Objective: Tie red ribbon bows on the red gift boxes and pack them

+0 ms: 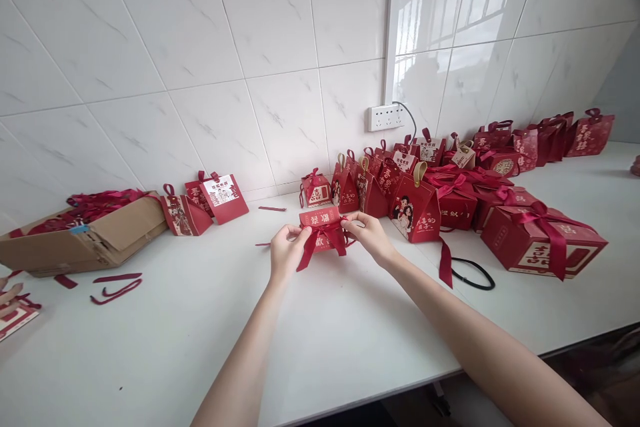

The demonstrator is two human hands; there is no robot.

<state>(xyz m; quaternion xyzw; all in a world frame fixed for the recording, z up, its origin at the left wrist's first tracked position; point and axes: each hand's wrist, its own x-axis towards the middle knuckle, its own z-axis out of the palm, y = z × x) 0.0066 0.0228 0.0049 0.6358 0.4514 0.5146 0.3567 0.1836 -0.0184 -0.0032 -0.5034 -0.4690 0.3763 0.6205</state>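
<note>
In the head view a small red gift box (326, 219) with pale characters stands on the white table between my hands. A dark red ribbon (320, 237) is tied in a bow across its front, with tails hanging down. My left hand (289, 250) pinches the bow's left side between thumb and finger. On the other side, my right hand (369, 235) has its fingers closed on the ribbon's right loop at the box's edge. Part of the box is hidden behind the bow and fingers.
A cardboard box (125, 230) heaped with red ribbons stands at left, loose ribbon strips (117, 290) before it. Many finished red boxes line the wall at right, including a large bowed box (525, 240). A black cord loop (473, 273) lies nearby. Another person's hand (9, 299) shows at far left.
</note>
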